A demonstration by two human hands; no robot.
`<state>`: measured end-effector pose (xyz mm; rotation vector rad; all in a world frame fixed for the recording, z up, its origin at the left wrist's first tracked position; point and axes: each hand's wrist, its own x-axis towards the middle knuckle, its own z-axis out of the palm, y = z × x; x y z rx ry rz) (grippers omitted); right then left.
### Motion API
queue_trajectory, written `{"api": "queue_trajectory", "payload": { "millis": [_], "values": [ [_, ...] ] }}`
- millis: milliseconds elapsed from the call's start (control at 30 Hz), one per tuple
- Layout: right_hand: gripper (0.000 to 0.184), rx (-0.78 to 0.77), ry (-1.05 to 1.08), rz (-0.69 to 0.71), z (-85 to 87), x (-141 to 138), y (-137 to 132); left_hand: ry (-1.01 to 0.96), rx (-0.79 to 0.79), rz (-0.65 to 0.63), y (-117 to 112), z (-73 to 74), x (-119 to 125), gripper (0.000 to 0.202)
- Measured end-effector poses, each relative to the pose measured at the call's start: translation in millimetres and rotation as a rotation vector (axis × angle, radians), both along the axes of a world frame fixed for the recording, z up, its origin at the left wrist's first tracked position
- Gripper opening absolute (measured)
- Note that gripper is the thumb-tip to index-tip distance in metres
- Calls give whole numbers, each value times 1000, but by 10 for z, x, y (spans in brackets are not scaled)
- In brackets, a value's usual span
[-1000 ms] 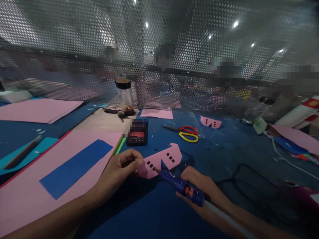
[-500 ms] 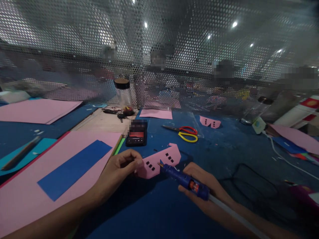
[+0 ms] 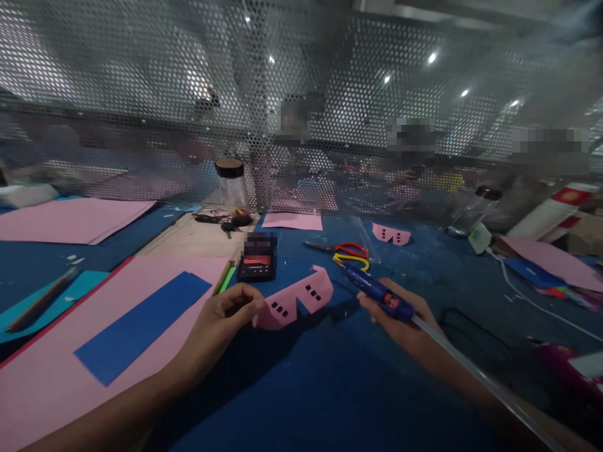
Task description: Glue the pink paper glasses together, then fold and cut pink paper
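The notched pink paper cutout (image 3: 294,298) is pinched by the left hand (image 3: 225,320), and the blue glue gun (image 3: 377,292), gripped by the right hand (image 3: 400,317), should be aimed slowly.

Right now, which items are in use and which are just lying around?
In use:
left hand pinching pink cutout
right hand holding glue gun

Lying about:
scissors
phone
jar
blue strip
second pink cutout

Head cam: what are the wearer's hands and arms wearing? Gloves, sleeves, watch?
Nothing visible. Left hand and right hand are bare, no gloves or rings seen. Both forearms are bare to the frame edge: no sleeves, watch or bands. Dim light hides finer detail.
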<state>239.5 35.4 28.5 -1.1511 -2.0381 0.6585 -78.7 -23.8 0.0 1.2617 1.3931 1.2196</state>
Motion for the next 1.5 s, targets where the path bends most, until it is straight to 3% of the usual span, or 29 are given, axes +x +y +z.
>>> {"api": "queue_trajectory", "payload": {
  "millis": [167, 267, 433, 700, 933, 1167, 1500],
  "values": [
    [21, 23, -234, -93, -108, 271, 189, -17, 30, 20, 2, -8, -6, 24],
    [19, 62, -409, 3, -210, 355, 265, -15, 60, 39, -1, -18, -28, 22],
    [25, 27, -431, 128, -312, 263, 247, -19, 118, 113, 21, -28, -79, 19],
    [35, -70, -409, 192, -283, 197, 176, -39, 132, 117, 36, -28, -90, 23],
    [37, -75, -380, 232, -316, 139, 363, -46, 136, 115, 41, -27, -92, 23],
    [44, -36, -410, 335, -327, -14, 558, -57, 147, 109, 17, 136, 16, 24],
    [43, 9, -485, 414, -250, 33, 497, 113, 141, -48, 4, 378, 71, 24]
  ]
}}
